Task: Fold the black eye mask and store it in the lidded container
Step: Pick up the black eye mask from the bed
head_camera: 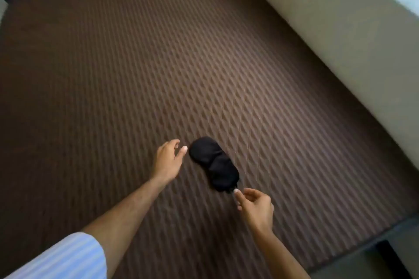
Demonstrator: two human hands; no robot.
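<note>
The black eye mask (pixel 214 164) lies flat and unfolded on a brown surface with a ribbed diamond pattern (pixel 204 63), in the near middle of the scene. It is a soft, matte, elongated oval with two rounded lobes and a slight pinch at its centre. Its long axis runs diagonally, one lobe toward the far left and the other toward the near right. At the near right end a thin dark bit of the mask, perhaps the strap, sticks out from under the lobe; it is too small and blurred to tell more.
</note>
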